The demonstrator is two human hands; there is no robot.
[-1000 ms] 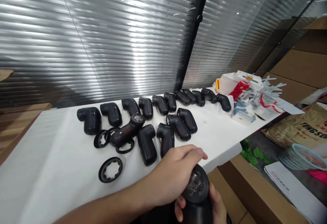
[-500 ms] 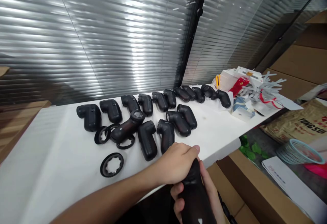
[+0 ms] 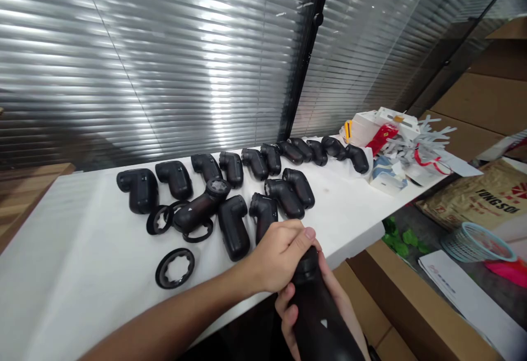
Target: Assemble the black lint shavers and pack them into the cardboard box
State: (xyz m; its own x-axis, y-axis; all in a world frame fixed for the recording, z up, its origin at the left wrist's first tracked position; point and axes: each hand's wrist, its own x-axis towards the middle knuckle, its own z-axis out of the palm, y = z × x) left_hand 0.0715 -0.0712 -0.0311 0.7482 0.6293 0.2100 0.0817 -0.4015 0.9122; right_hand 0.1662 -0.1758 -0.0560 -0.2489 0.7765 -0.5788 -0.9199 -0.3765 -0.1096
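A black angled handheld device [image 3: 323,317] with a small white triangle on its body is held low in front of me, past the table's front edge. My right hand [image 3: 288,309] wraps round its body from beneath, fingers curled on one side. Over its head end, my left hand [image 3: 284,254] is closed, thumb on top; what lies under that palm is hidden. Just beyond my left hand stands a similar black device [image 3: 263,213]. A loose black ring with a scalloped inner edge [image 3: 175,268] lies on the table to the left.
Several more black devices [image 3: 234,228] cover the white table [image 3: 102,268], with black rings [image 3: 158,220] among them. White boxes and a red packet [image 3: 382,137] sit at the far right end. Below are a cardboard box [image 3: 411,300] and a blue basket [image 3: 477,241].
The held device shows more of its body and its white triangle now. My left hand has shifted slightly up on its head end. The view has moved a little.
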